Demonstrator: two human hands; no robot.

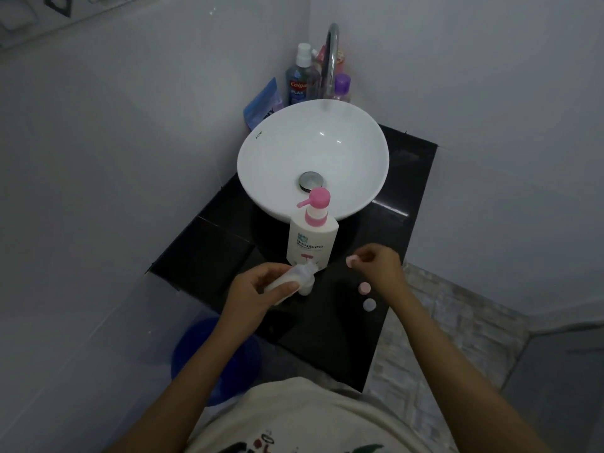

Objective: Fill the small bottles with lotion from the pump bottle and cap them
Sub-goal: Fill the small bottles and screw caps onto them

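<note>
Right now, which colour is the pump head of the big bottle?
Pink; the pump head shows best in the head view, before the white sink.

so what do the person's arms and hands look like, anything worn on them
Both arms are bare down to the wrists: no sleeves reach them, and no watch, bracelet, ring or glove shows on the left hand or right hand. A light shirt with a print covers the chest.
</note>
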